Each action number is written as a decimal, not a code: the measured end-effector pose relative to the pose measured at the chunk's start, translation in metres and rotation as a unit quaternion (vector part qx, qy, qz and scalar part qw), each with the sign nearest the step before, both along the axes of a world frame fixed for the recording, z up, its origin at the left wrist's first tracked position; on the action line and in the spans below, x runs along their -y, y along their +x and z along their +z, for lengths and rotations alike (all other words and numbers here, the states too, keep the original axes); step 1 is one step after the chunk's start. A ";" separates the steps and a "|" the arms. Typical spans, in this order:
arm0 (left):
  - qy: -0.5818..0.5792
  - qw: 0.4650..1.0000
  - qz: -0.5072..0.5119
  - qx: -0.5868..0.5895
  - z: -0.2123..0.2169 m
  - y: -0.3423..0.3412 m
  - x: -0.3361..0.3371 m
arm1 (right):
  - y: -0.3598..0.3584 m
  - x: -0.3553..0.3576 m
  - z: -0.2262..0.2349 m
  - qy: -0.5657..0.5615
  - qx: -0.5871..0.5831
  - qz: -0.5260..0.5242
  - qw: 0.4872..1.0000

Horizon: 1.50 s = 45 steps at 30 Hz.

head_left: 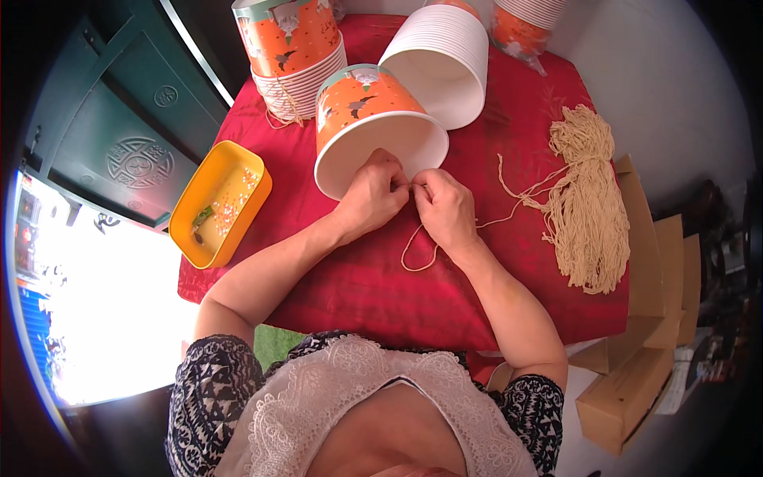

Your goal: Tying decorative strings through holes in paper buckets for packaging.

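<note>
Head view. One strand of beige twine [418,270]: at the open mouth of an orange printed paper bucket [369,102], pinched in the fingers of my left hand [371,189] and my right hand [445,207]. One twine hank [590,211]: right, on the red-clothed table [358,290]. One yellow tub [245,221]: left.

the left hand [370,191] hides some rim of the front tub [367,97]; the top edge crops the bagged stack [523,30].
</note>
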<state>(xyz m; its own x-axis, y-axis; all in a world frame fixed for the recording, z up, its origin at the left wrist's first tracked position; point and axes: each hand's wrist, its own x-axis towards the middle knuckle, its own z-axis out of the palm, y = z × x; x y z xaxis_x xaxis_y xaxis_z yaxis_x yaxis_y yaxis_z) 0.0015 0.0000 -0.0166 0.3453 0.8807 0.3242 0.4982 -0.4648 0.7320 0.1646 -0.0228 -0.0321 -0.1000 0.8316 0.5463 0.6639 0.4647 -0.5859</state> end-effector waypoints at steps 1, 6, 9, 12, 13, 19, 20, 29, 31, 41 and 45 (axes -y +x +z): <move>-0.011 1.000 0.000 0.005 0.001 0.000 0.000 | 0.000 0.000 0.000 0.003 0.003 0.002 1.000; -0.033 0.999 -0.002 0.023 0.000 -0.001 -0.002 | 0.002 0.002 0.000 0.012 0.004 0.015 1.000; -0.048 0.998 0.003 0.035 -0.002 -0.002 -0.003 | 0.001 0.003 0.004 -0.021 0.002 0.023 1.000; -0.048 0.998 0.014 0.042 -0.003 -0.001 -0.004 | -0.002 0.004 0.005 -0.031 0.005 0.015 0.999; -0.045 0.998 0.015 0.048 0.000 0.000 -0.004 | -0.003 0.003 0.003 -0.021 0.009 0.005 1.000; -0.013 0.999 0.009 0.037 0.000 0.001 -0.003 | -0.003 -0.002 -0.006 -0.017 -0.015 -0.002 1.000; -0.011 0.999 0.008 0.033 -0.001 0.001 -0.003 | -0.002 -0.003 -0.006 -0.019 -0.034 0.003 0.999; 0.018 0.999 0.039 0.017 -0.001 0.002 -0.004 | 0.004 -0.004 0.008 -0.130 -0.038 0.040 0.990; 0.027 0.999 0.031 0.012 -0.004 0.000 -0.006 | 0.004 -0.004 0.009 -0.139 -0.040 0.041 0.989; -0.008 0.999 -0.001 0.032 0.004 0.001 0.001 | 0.002 -0.004 0.011 -0.177 -0.072 0.022 0.981; -0.035 0.999 -0.022 0.005 0.003 -0.002 0.000 | 0.001 -0.004 0.009 -0.179 -0.079 0.020 0.980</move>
